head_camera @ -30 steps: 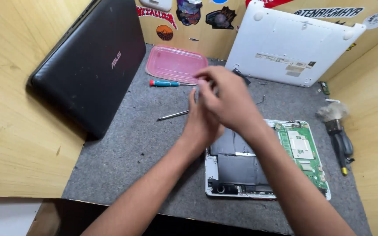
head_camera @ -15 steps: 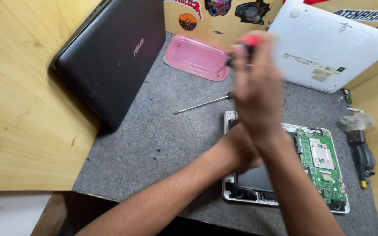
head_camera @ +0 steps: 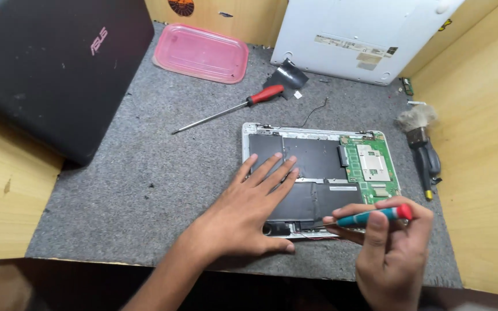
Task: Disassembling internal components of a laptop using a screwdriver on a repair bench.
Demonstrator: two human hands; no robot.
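Observation:
An opened small laptop base (head_camera: 318, 173) lies on the grey mat, its black battery pack and green circuit board (head_camera: 370, 167) exposed. My left hand (head_camera: 249, 207) rests flat on the battery's left part, fingers spread. My right hand (head_camera: 390, 247) grips a small teal screwdriver with a red cap (head_camera: 370, 216) near the base's front edge, its tip pointing left at the lower right of the battery.
A long red-handled screwdriver (head_camera: 231, 108) lies on the grey mat (head_camera: 145, 190) behind the base. A pink tray (head_camera: 202, 53), a white laptop cover (head_camera: 358, 34) and a black laptop (head_camera: 47, 63) stand at the back. A brush (head_camera: 422, 144) lies right, by the wooden wall.
My right hand came down from the back of the mat with the teal screwdriver to the laptop's front edge. My left hand spread flat on the battery. The view tilted down.

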